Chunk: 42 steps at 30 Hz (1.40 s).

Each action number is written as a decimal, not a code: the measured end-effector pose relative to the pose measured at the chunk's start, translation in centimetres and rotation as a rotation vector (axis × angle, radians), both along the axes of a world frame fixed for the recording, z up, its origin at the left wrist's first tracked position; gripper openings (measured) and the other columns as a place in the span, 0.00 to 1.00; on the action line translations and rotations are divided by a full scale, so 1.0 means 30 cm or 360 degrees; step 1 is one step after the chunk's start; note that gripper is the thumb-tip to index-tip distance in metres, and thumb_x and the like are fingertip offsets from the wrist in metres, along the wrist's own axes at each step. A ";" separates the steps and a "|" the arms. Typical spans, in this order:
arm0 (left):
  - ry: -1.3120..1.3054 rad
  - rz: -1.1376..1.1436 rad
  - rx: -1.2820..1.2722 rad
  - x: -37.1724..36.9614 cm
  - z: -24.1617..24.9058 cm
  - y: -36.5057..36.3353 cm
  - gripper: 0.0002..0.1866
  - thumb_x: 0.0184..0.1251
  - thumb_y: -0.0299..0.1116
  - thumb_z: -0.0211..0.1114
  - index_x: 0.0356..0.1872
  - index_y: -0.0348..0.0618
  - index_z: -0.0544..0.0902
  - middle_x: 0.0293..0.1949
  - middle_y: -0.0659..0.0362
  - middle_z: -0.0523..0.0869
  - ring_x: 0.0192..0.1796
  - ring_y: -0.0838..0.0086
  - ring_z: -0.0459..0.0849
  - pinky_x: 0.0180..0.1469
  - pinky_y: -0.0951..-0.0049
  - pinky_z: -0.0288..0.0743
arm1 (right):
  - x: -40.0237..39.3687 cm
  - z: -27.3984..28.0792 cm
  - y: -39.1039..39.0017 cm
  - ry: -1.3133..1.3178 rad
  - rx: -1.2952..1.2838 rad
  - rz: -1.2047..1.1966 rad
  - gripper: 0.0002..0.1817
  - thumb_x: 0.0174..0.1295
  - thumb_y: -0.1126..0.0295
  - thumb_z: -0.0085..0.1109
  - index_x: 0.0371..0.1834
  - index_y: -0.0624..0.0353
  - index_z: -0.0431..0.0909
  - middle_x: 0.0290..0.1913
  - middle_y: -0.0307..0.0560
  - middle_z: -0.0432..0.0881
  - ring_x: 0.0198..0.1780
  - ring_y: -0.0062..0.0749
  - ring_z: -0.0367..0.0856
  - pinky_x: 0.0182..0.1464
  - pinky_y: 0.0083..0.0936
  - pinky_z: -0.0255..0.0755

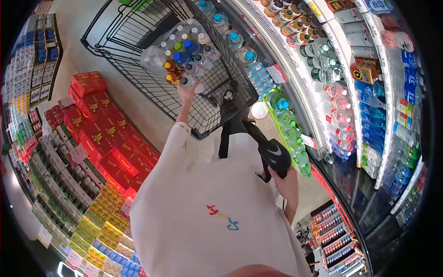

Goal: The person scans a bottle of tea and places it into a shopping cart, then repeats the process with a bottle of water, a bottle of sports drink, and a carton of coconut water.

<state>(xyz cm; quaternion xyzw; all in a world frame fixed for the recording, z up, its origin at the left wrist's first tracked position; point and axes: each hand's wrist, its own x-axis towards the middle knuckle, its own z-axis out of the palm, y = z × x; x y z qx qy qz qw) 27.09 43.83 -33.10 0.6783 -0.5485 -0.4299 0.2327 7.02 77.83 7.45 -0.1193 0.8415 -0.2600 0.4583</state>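
My left hand reaches into the black wire shopping cart, its fingers closed around a clear bottle with a dark cap. Beside that bottle stand several others with white, orange, green and blue caps, among them a blue-capped bottle and an orange bottle. Clear plastic wrap lies against the far-left side of the group. Down at my right side, my right hand is against a black bag with a white swoosh; its fingers are partly hidden behind the bag.
A refrigerated shelf with rows of drink bottles runs along the right. Green bottle packs and large water bottles stand at its foot. Stacked red cartons and yellow boxes line the left. Something green sits in the cart's far end.
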 end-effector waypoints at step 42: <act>0.0798 -0.1785 -0.0103 -1.496 0.626 0.598 0.23 0.66 0.34 0.72 0.55 0.33 0.74 0.35 0.52 0.87 0.40 0.71 0.85 0.44 0.72 0.79 | -0.273 -0.158 0.566 0.0275 -0.0499 -0.0684 0.18 0.59 0.61 0.72 0.46 0.62 0.82 0.35 0.57 0.86 0.37 0.51 0.84 0.43 0.36 0.75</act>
